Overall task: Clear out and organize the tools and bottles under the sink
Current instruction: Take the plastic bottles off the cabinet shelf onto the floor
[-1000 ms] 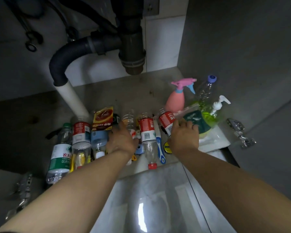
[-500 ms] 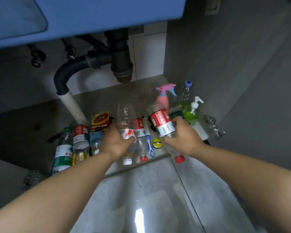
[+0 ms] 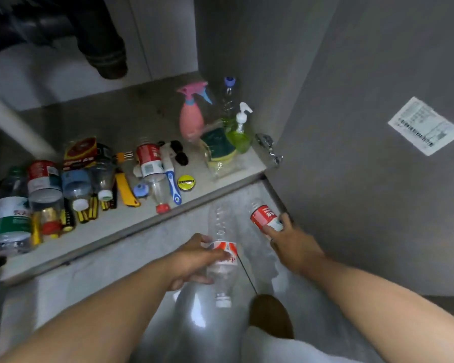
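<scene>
The left hand (image 3: 194,260) grips a clear empty plastic bottle with a red-and-white label (image 3: 222,247). Its fingers are curled round the label band, and the bottle's white cap points back toward the person. The right hand (image 3: 294,247) holds a second clear plastic bottle with a solid red label (image 3: 264,218), its fingers wrapped over the lower edge of that label. Both bottles hang side by side, slightly apart, above the glossy grey floor tiles (image 3: 116,271) just in front of the pale cabinet floor (image 3: 102,119). On the cabinet floor, near the right wall, stand a pink spray bottle with a blue trigger (image 3: 192,119), a clear bottle with a blue cap (image 3: 228,100) and a pump bottle of green liquid (image 3: 239,134). A packet of green-and-yellow sponges (image 3: 218,150) lies in front of them. Along the front edge lie another red-labelled clear bottle (image 3: 148,161), a blue-and-white brush (image 3: 172,184), a small round yellow tin (image 3: 186,182) and a yellow utility knife (image 3: 126,189). A green-labelled water bottle (image 3: 9,213) lies at the far left. A dark drain pipe (image 3: 100,48) hangs above the back of the cabinet.
</scene>
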### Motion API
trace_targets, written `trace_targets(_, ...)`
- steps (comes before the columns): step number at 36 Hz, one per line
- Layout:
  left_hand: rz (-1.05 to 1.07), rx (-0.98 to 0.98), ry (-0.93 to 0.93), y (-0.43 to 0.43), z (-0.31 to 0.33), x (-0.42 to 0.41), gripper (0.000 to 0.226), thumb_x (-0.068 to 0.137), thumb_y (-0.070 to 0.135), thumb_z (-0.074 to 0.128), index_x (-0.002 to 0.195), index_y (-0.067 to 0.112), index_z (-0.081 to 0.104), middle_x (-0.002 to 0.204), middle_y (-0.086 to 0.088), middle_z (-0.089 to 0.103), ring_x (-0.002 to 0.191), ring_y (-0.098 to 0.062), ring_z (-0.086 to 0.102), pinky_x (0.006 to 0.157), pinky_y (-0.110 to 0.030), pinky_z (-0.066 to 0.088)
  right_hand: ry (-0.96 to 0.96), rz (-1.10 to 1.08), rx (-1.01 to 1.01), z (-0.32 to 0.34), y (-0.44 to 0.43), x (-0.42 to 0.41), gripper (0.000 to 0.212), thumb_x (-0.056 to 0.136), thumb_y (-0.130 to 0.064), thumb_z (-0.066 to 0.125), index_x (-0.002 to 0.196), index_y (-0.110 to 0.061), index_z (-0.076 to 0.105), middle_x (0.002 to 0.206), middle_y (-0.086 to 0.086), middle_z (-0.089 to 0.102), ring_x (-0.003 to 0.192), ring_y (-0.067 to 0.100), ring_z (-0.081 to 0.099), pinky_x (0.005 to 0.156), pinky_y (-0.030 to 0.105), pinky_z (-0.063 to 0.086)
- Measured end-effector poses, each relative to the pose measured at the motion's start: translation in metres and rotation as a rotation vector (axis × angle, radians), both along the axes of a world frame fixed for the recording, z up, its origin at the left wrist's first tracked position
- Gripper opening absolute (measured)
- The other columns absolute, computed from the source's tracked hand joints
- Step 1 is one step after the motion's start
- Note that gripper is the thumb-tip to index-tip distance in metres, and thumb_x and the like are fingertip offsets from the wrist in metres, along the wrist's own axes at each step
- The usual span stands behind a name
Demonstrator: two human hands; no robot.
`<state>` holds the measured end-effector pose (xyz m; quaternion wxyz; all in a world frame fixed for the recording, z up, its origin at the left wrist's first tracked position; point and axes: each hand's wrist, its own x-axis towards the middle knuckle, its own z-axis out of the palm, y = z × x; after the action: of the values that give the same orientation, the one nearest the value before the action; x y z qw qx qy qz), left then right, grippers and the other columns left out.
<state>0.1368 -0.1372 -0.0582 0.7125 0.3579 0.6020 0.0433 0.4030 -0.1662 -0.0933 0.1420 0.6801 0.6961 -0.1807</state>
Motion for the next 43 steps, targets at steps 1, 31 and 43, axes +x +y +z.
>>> trace_targets(1,0.004,-0.007,-0.007,-0.002,-0.009,0.001,0.075,0.071,0.031,0.090,0.133,0.025,0.049,0.130,-0.007,0.060,0.108,-0.024,0.067,0.078,-0.043,0.064,-0.041,0.009,-0.014,-0.010,0.002,-0.003,0.059,0.099,-0.027,0.051,0.148,-0.043,0.022,0.155,0.015,0.013,0.122,0.038,0.048,0.092,0.049,0.052)
trace_targets(31,0.142,0.001,-0.093,0.011,-0.076,0.008,0.084,0.077,0.035,0.086,0.147,0.027,0.040,0.147,-0.005,0.051,0.120,-0.027,0.062,0.092,-0.046,0.060,-0.358,-0.014,-0.178,-0.081,0.063,-0.013,0.076,0.098,-0.032,0.047,0.159,-0.009,0.009,0.165,0.020,-0.011,0.154,0.036,-0.002,0.122,0.048,0.022)
trace_targets(43,0.216,-0.022,-0.057,0.019,-0.076,0.022,0.077,0.084,0.028,0.081,0.149,0.024,0.039,0.145,-0.004,0.054,0.122,-0.026,0.061,0.100,-0.045,0.055,0.815,-0.492,-0.089,-0.062,0.022,-0.051,0.031,0.101,-0.024,0.050,0.129,-0.037,0.050,0.122,-0.008,0.057,0.108,0.010,0.060,0.083,0.014,0.049)
